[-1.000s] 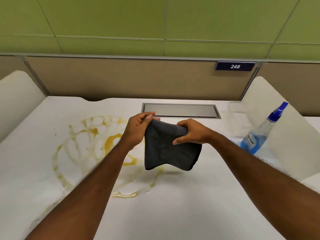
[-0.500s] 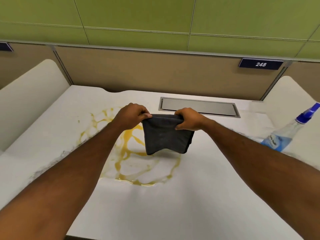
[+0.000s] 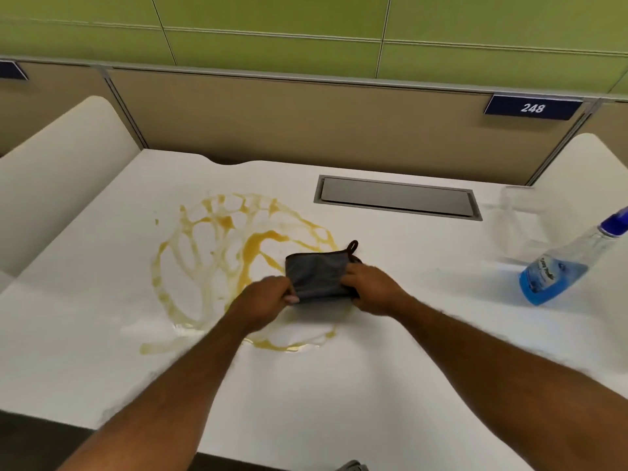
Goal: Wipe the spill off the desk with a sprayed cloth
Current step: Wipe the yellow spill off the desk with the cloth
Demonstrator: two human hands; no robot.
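A folded dark grey cloth with a small loop at its far corner lies low over the white desk, at the right edge of a yellow-orange spill. My left hand pinches the cloth's near left edge. My right hand grips its near right edge. The spill spreads in a ring of streaks across the desk's left middle, partly hidden under my left hand and the cloth. A spray bottle with blue liquid and a blue top stands at the far right.
A grey metal cable flap is set into the desk behind the cloth. Curved white side dividers rise at left and right. A tan partition with a 248 sign closes the back. A clear plastic item sits near the bottle.
Both hands have lowered the hanging cloth down to the desk surface at the spill's right edge. The camera has tilted down and shifted left.
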